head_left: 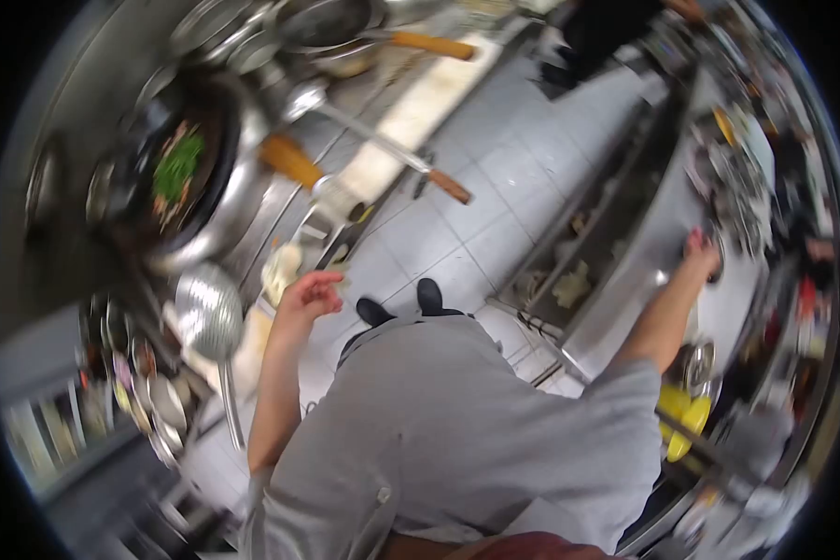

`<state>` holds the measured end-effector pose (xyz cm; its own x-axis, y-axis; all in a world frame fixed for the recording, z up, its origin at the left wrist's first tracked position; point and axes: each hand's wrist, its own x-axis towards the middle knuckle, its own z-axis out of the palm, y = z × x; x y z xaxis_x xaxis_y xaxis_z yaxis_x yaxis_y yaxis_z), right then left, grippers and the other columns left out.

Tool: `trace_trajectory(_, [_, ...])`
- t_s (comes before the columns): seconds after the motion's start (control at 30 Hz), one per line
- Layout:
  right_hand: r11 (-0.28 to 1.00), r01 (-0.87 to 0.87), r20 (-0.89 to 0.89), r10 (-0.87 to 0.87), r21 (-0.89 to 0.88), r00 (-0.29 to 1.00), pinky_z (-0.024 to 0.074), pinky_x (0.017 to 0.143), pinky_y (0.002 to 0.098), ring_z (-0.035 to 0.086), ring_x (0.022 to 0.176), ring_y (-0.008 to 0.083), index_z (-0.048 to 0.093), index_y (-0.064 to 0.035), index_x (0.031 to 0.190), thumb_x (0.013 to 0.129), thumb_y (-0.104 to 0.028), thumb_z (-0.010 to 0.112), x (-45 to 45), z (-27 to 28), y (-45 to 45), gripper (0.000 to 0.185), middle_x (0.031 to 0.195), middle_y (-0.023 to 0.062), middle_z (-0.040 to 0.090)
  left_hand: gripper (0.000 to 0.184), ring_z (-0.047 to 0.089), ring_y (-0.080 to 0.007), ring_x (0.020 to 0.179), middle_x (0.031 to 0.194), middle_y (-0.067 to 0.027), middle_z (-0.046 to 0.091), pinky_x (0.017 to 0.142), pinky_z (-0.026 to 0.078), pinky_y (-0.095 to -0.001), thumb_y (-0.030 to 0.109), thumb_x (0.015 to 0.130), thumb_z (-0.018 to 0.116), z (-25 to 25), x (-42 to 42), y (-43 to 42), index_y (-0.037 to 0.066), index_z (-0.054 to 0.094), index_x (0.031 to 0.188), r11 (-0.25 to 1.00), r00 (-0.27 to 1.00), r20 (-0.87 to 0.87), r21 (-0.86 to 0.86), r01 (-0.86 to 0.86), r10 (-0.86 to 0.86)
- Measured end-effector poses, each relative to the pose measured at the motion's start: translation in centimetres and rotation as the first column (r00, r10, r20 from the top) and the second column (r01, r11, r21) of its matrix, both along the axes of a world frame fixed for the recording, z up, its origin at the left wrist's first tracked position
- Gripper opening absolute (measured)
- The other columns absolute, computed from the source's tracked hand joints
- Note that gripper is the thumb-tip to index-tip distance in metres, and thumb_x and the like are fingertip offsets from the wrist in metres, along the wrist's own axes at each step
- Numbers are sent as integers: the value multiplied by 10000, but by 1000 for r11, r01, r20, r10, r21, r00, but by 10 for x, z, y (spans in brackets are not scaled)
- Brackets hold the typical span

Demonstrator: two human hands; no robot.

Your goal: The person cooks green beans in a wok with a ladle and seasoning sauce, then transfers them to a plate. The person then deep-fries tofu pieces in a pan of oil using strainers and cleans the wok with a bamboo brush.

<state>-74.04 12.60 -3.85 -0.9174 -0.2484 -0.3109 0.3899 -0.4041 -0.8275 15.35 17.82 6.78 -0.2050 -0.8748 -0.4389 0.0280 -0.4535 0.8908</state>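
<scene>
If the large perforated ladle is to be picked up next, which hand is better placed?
Probably the left hand: it looks empty and hovers close to the ladle, while the right hand is stretched out over the opposite counter.

The bare left grip (315,295), loosely open, is near a round silver metal ladle (209,308); the bare right grip (704,250), blurred, is over a grey metal tabletop (625,297). Chopped green leaves (179,168) lie in a dark round pan (217,177).
</scene>
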Motion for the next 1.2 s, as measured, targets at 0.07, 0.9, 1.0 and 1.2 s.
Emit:
trace_trajectory(0.07, [998,-52,-2,52,-35,999,607,729,441,649,879,342,603,62,946,993,-596,197,103,43,-35,774,1043,248,635,399,606,-128,800,837,-26,613,786,507,-281,-37,775,579,-4,5,16,1,618,1170,998,998,-16,-9,-65,65])
trace_trajectory(0.9, [-39,-826,-340,900,562,-274,335,344,227,405,383,77,532,-60,848,915,-113,610,698,37,-83,116,561,-16,445,357,628,-112,799,941,-81,679,724,516,-259,70,841,649,66,469,172,-36,613,1180,-76,-69,-37,-656,-751,997])
trace_trajectory(1.0, [-21,-806,-333,904,592,-268,338,358,225,410,396,72,524,-61,832,905,-126,606,741,72,-61,128,562,-17,433,454,668,-271,977,1055,-182,684,843,526,-355,157,776,698,18,606,164,-39,608,1175,-142,-393,124,-801,-582,911])
trace_trajectory(1.2, [65,-756,-345,913,651,-218,330,362,217,410,400,63,527,-66,826,903,-156,611,781,104,-32,145,568,-21,441,769,588,-395,1143,1211,-242,625,985,462,-438,291,709,780,-9,726,152,-1,477,1353,-36,-633,437,-805,-592,639])
